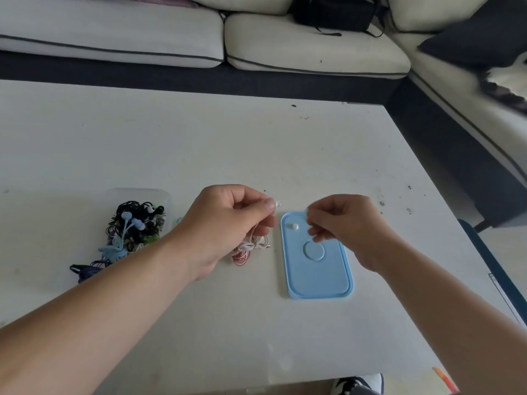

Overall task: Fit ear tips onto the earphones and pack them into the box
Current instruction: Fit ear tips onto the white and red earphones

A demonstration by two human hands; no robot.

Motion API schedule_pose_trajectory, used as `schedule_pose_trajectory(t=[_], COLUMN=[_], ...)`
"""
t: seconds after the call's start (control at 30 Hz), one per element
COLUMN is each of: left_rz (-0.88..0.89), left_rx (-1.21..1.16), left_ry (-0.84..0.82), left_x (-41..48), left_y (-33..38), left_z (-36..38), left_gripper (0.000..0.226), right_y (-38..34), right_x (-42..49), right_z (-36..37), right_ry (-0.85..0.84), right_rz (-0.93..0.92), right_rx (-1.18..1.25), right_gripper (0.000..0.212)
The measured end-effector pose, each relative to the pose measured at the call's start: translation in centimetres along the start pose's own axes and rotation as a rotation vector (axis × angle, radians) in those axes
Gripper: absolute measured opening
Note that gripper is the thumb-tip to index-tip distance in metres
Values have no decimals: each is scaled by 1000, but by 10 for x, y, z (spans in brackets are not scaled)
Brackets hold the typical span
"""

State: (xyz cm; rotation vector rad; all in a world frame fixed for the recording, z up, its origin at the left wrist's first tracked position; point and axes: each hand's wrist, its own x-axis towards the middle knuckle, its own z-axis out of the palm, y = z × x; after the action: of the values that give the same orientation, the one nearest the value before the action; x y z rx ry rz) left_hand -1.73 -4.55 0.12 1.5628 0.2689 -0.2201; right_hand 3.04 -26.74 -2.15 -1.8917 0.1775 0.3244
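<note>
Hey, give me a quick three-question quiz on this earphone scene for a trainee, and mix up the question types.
1. True or false: the left hand pinches an earbud at its fingertips.
2. Multiple choice: the loose white ear tip lies on A) the blue lid, B) the sofa, C) the clear box.
3. Short answer: what trails down from the left hand?

Key: 1 true; 2 A; 3 the earphone's white and red cable.
</note>
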Motion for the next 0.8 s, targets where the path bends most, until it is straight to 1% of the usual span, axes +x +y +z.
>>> schedule_pose_trajectory(t=[0.03,0.1,0.2,0.4,0.63,0.8], left_rz=[3,5,21,54,44,77], left_rx=[-19,-52,-66,-5,-90,-40], left_ry=[0,-7,-30,-64,-79,-81], left_x=[0,0,-2,-7,-7,-7], left_y=[1,3,6,7,8,7], left_z=[0,0,0,0,0,-1], left_gripper=[9,9,10,12,13,13], right_y=[-10,-25,-33,-33,-33,-34], right_x=[-7,-21,-32,-28,-25,-26], right_z=[2,7,13,16,13,15], right_ry=[-64,-174,-277,-377,-419,-426], right_rz=[-8,-25,-38,-44,-58,-56], right_rx=[134,305,422,506,538,514], right_gripper=[3,6,12,28,19,21])
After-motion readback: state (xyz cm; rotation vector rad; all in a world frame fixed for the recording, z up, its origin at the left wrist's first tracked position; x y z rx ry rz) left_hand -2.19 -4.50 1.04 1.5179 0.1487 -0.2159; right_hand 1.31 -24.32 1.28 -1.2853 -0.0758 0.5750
